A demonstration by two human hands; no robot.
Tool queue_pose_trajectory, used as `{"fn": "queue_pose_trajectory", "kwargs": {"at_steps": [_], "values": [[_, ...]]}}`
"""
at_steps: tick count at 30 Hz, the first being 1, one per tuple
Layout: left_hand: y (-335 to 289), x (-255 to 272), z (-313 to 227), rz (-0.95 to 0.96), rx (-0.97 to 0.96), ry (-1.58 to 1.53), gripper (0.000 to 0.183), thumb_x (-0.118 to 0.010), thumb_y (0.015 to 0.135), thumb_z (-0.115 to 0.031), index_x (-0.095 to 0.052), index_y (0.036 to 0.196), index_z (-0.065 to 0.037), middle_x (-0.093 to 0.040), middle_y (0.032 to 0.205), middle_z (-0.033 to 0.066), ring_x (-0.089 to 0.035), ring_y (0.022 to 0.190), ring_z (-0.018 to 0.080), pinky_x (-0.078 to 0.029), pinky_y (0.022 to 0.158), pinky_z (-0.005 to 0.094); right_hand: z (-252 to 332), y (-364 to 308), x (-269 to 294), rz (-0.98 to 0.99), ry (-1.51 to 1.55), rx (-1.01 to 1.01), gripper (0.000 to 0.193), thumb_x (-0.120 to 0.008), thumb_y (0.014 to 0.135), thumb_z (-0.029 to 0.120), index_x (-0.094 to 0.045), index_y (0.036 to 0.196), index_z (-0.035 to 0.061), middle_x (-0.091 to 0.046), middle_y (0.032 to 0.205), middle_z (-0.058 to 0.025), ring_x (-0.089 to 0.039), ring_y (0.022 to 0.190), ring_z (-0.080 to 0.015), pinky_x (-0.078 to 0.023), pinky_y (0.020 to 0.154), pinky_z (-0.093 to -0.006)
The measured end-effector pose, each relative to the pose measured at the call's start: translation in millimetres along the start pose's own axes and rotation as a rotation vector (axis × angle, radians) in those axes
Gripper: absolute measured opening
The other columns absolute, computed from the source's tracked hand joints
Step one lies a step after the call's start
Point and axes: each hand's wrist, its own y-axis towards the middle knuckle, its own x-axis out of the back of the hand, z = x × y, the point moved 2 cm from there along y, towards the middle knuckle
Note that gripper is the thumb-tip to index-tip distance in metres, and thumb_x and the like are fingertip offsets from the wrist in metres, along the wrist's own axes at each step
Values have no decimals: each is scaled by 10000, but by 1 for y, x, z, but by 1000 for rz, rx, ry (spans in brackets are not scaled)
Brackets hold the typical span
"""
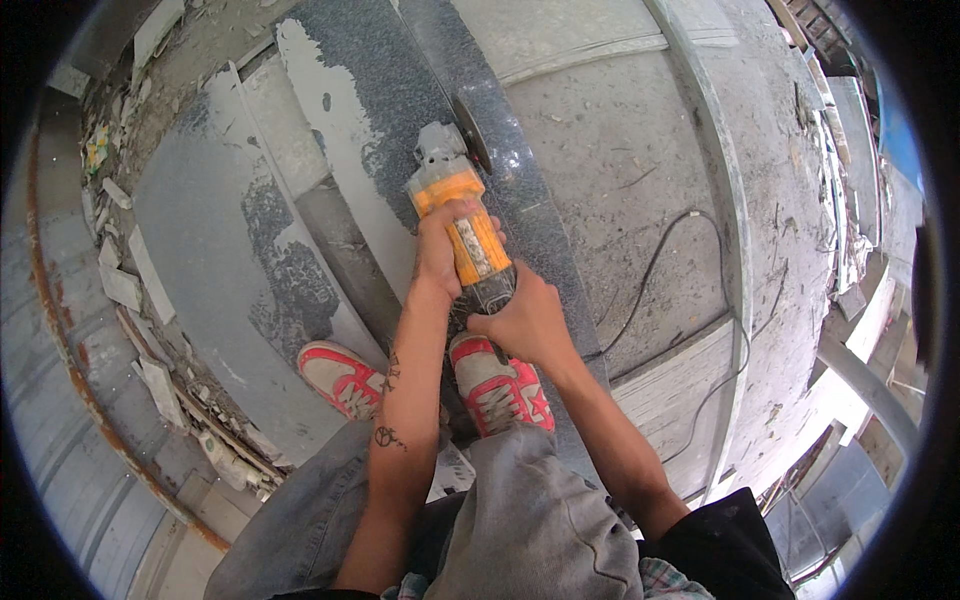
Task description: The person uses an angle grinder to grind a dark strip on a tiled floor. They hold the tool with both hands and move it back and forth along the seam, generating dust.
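An orange angle grinder (468, 222) with a grey head is held in both hands over a dark speckled stone slab (420, 60). My left hand (440, 245) is wrapped round the orange body. Behind it, my right hand (525, 320) grips the dark rear end. The round cutting disc (472, 134) stands on edge at the right of the head, over the slab; I cannot tell whether it touches the stone. Pale dust coats part of the slab's left side. My red and beige shoes (490, 385) are just below the grinder, one on the slab.
A second dusty slab (200, 220) lies to the left. A black power cord (650, 270) loops over the dusty floor on the right, crossing a long metal bar (722, 170). Broken stone pieces (120, 285) and a rusty pipe (75, 375) line the left edge.
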Motion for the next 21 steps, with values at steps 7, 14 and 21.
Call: {"fn": "queue_pose_trajectory", "kwargs": {"at_steps": [7,14,21], "values": [[17,3,-13,66,-22,-12,392,-601,790,-257,-507,1074,-3,-597,786,146,-638,666,259,-556,600,391,1,19,-6,-17,-14,52,595,-758,564,255,-587,1046,-49,-663,898,-263,-652,885,-407,-510,808,-426],[19,2,-18,37,-16,-10,398,-594,789,-262,-506,1082,-7,-594,783,142,-637,662,258,-556,599,389,10,20,-2,6,-9,16,601,-765,563,262,-582,1041,-53,-662,903,-261,-652,882,-408,-512,805,-427],[-6,0,4,33,-13,31,442,-611,768,-296,-489,1085,-13,-589,812,149,-629,695,265,-555,643,395,-4,-2,-1,16,17,-3,618,-781,549,262,-580,1040,-55,-658,904,-267,-651,879,-409,-510,808,-425]]}}
